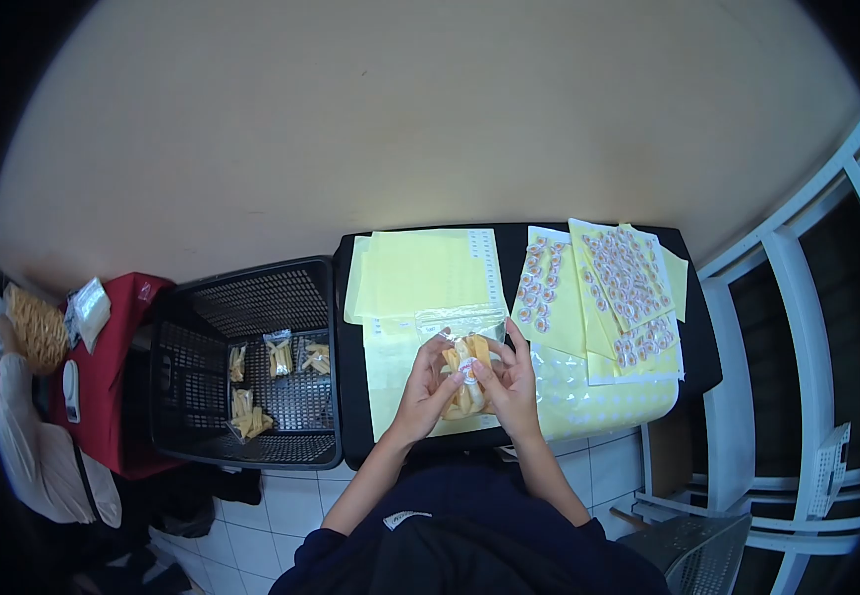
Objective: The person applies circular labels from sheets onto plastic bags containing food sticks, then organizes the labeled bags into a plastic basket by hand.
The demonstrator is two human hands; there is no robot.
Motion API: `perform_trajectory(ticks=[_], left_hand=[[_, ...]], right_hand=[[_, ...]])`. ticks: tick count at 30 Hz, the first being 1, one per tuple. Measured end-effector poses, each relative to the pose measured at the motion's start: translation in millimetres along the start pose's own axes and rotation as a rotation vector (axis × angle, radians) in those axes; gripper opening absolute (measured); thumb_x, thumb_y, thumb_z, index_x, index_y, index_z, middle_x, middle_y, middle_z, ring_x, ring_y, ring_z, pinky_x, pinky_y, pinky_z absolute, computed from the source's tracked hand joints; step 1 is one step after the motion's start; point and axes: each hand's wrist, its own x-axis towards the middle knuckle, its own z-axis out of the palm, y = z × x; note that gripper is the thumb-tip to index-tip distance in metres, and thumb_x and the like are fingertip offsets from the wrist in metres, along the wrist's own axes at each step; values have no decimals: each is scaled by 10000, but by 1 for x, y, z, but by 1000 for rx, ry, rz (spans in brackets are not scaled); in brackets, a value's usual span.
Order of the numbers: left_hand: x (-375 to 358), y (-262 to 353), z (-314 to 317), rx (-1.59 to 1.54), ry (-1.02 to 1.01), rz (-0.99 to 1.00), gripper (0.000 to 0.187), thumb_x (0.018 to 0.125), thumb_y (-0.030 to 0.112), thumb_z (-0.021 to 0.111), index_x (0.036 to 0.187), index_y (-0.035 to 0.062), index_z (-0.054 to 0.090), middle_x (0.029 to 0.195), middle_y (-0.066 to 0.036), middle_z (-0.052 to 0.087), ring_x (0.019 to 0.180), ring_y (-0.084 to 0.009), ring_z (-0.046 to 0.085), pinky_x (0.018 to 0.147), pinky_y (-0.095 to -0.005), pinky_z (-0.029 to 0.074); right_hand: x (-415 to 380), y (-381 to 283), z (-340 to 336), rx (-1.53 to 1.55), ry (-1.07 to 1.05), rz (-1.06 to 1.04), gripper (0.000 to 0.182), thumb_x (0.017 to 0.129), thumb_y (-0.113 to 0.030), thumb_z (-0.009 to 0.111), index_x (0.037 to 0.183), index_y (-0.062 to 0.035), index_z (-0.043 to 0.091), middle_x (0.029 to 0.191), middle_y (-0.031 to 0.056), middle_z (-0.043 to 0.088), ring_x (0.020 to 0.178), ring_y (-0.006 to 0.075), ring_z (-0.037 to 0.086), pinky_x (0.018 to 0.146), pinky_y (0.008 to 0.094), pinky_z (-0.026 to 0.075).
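A clear zip bag (466, 349) of yellow stick-shaped snacks is held upright over the table's front part, its zip top pointing away from me. My left hand (424, 394) grips its left side, and my right hand (512, 391) grips the right. Both thumbs press on a round label (467, 366) on the front of the bag. Under and behind the bag lie pale yellow sheets (432, 268) with small labels along one edge. Sheets of round labels (628, 278) spread to the right of my hands.
Left of the table (352, 402), a black plastic crate (241, 460) holds several filled bags (279, 354). Beyond it, a co-worker's sleeve (19, 426) reaches toward a large bag of snacks (37, 329) by a red-covered table (127, 397). White metal bars (729, 387) stand at right, near a grey chair (702, 555).
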Motion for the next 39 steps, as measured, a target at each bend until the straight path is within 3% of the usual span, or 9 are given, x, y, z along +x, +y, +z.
perform_trajectory(ticks=[5, 7, 8, 12, 17, 20, 26, 28, 39], left_hand=[[-1, -8, -6, -46, -38, -78, 416, 850, 71, 446, 1221, 9, 269, 1340, -134, 203, 1193, -210, 285, 979, -315, 242], [-1, -9, -6, -63, -7, -90, 360, 856, 78, 437, 1187, 6, 314, 1319, -136, 248, 1179, -193, 303, 974, -305, 246], [1, -9, -7, -66, -21, -94, 360, 856, 78, 437, 1187, 6, 314, 1319, -136, 248, 1179, -193, 303, 974, -305, 246], [4, -9, -11, -14, 5, -68, 291, 865, 89, 422, 1139, 6, 368, 1253, -127, 332, 1163, -177, 320, 963, -292, 250], [2, -12, -11, 0, 25, -66, 285, 852, 68, 444, 1123, 9, 380, 1192, -108, 369, 1150, -177, 332, 960, -292, 252], [2, -15, -7, -18, 15, -61, 309, 827, 34, 479, 1119, 4, 381, 1182, -100, 370, 1141, -181, 339, 961, -301, 251], [6, -18, 3, 2, 26, -59, 343, 808, 2, 495, 1130, 6, 377, 1182, -99, 369, 1140, -185, 340, 956, -302, 262], [7, -18, 7, -6, -1, -62, 376, 800, -12, 490, 1151, 6, 358, 1181, -101, 369, 1137, -190, 345, 950, -306, 275], [11, -44, 24, 16, 38, -81, 477, 753, -72, 490, 1188, -4, 307, 1290, -151, 277, 1183, -235, 314, 943, -346, 327]], right_hand=[[-13, 10, 1, 7, 78, 18, 661, 800, -79, 554, 1305, -10, 133, 1176, 202, 410, 961, 195, 524, 777, 275, 451], [-17, 19, 1, -230, 164, -216, 637, 789, -126, 574, 1290, -2, 200, 1187, 185, 404, 1017, 223, 485, 804, 315, 429], [-20, 8, 8, -388, 288, -314, 515, 760, -153, 600, 1206, -5, 389, 1141, 163, 440, 1008, 254, 475, 824, 346, 399], [-29, -4, 14, -937, 375, -489, 229, 710, -125, 628, 926, -49, 619, 1007, 126, 501, 913, 268, 492, 820, 354, 371], [-31, 4, 14, -961, 372, -523, 236, 656, -44, 669, 887, -30, 621, 913, 110, 540, 869, 227, 513, 759, 300, 413], [-31, 4, 13, -704, 398, -369, 181, 661, -34, 661, 837, -20, 620, 885, 111, 542, 869, 211, 516, 753, 285, 415], [-29, 10, -2, -710, 396, -324, 379, 699, -11, 634, 1055, -7, 505, 995, 98, 502, 862, 167, 524, 746, 272, 429], [-26, 19, -8, -83, 337, -107, 542, 727, 17, 604, 1199, 0, 338, 1051, 105, 473, 886, 145, 517, 766, 254, 435], [-16, 14, -35, -32, 256, -20, 580, 723, -1, 628, 1202, 23, 301, 1017, 142, 515, 813, 131, 551, 712, 222, 458]])
